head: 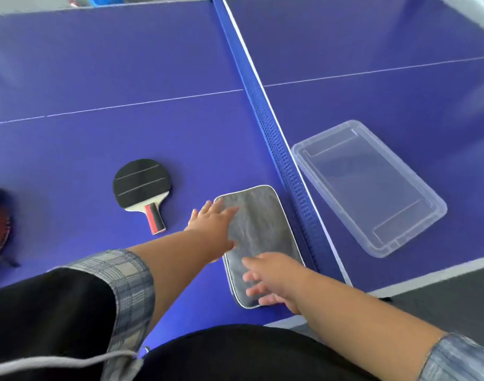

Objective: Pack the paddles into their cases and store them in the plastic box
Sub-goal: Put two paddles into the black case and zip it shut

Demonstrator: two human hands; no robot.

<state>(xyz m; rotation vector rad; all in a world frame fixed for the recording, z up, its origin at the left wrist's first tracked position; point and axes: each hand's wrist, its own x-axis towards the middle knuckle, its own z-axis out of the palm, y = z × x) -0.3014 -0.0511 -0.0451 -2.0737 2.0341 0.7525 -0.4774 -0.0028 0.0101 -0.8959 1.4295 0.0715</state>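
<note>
A grey case (258, 237) is laid flat on the blue worktop (98, 64), just beside the net (279, 149). The left hand (216, 224) is spread open on its far left edge; the right hand (273, 279), fingers splayed and blurred, is placed over its near end. A black paddle (142, 189) lies to the left, apart from the case. The clear plastic box (369, 188) is seen empty beyond the net.
</note>
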